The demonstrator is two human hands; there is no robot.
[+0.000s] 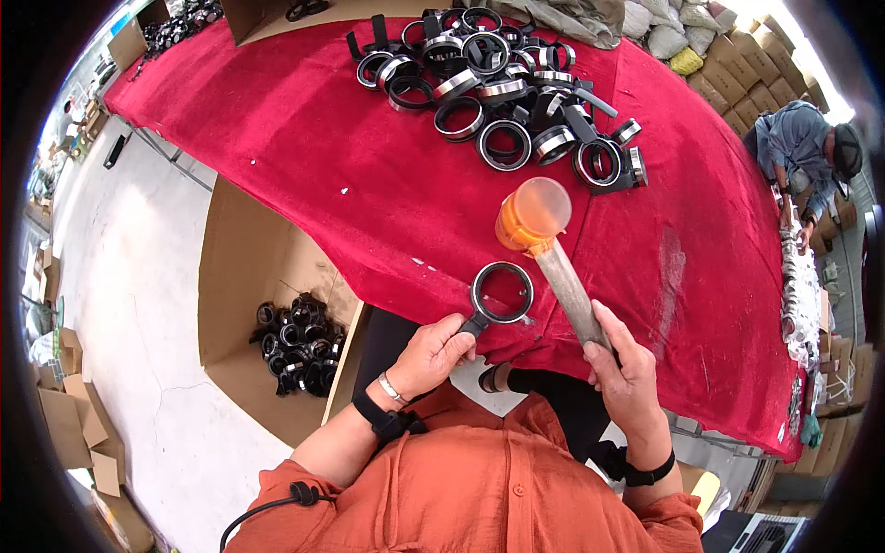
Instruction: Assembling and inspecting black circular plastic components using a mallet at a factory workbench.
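My left hand (431, 355) is closed round the short handle of a black ring with a silver inner band (477, 293), held over the near edge of the red-covered table. In my right hand (622, 364) is the handle of a mallet (573, 293) with an orange head and a clear, rounded face. The mallet is tilted, its head up and to the left, a little beyond the ring and apart from it in the picture. Farther back lies a heap of similar black and silver rings (502, 140), several with short handles or tabs.
A cardboard box (226, 304) below the table's left edge holds more black rings (300, 336). The red cloth (304, 120) covers the table. Another cardboard box (267, 23) stands at the back. At the far right a person (802, 147) bends over small things. Cartons (747, 69) are stacked behind.
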